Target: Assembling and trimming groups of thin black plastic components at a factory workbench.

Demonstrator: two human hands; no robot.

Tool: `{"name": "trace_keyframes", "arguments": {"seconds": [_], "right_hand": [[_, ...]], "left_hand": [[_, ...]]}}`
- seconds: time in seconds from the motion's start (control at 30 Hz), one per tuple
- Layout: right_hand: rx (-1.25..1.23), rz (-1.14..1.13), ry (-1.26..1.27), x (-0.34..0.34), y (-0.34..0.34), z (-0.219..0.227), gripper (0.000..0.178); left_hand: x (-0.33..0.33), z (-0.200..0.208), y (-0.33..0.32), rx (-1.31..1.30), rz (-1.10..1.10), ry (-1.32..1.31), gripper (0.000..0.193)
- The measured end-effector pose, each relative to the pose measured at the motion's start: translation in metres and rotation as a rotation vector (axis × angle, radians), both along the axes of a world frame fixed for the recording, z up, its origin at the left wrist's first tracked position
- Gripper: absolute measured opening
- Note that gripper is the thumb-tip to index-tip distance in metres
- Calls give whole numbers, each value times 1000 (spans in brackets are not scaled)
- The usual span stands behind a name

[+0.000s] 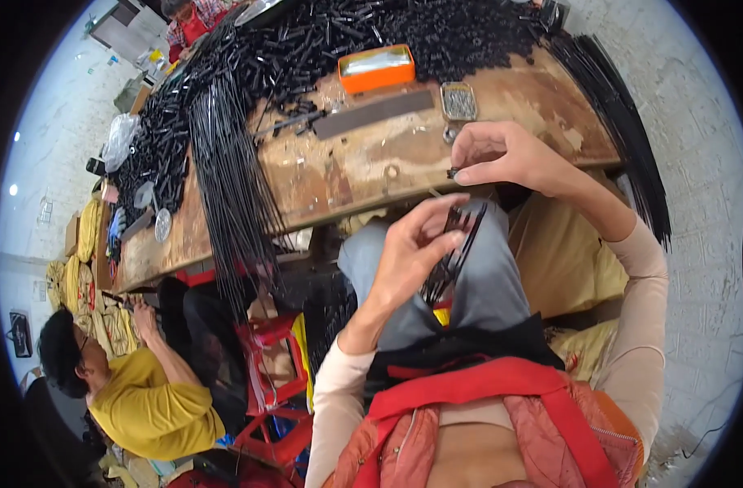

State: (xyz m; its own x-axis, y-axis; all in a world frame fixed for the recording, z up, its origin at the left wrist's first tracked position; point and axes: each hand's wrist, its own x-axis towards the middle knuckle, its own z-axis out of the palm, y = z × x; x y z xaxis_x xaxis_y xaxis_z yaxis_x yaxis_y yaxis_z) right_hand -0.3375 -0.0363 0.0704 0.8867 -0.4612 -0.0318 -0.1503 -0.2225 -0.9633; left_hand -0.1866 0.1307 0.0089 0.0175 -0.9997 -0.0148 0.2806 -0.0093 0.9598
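My left hand (pixel 410 250) is above my lap, its fingers curled and its thumb bent in. Several thin black rods (pixel 464 244) show between and behind its fingers and hang down between my thighs; their lower part is partly hidden. At the table's near edge, my right hand (pixel 501 156) pinches a small black piece (pixel 453 173) between thumb and fingertips. Just beyond that hand are a small round metal piece (pixel 450 134) and a clear square box (pixel 458 102) of small metal pieces.
Black parts (pixel 306 49) pile along the back of the wooden table (pixel 347 175), near an orange box (pixel 376 70) and a dark flat strip (pixel 375 114). Long black rods overhang at left (pixel 225 154) and right (pixel 623 122). A person in yellow (pixel 156 398) sits left, beside a red stool (pixel 274 374).
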Motion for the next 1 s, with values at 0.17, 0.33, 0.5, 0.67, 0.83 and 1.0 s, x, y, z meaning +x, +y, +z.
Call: {"name": "trace_keyframes", "arguments": {"seconds": [0.17,0.33,0.5,0.67,0.83,1.0], "right_hand": [[96,21,5,-20,32,10,17],[111,6,-83,-36,53,15,17],[10,-7,-54,-44,68,27,16],[-39,30,-89,-51,75,35,14],[-84,92,-148,-54,79,38,12],[-151,141,-187,-53,83,40,12]], "left_hand": [[-10,6,12,-63,-11,51,34],[-23,12,28,-114,-20,52,33],[-27,17,43,-108,-11,-14,31],[-29,21,49,-131,25,-45,29],[-32,28,53,-139,18,-39,26],[-35,28,57,-170,47,-27,25]]}}
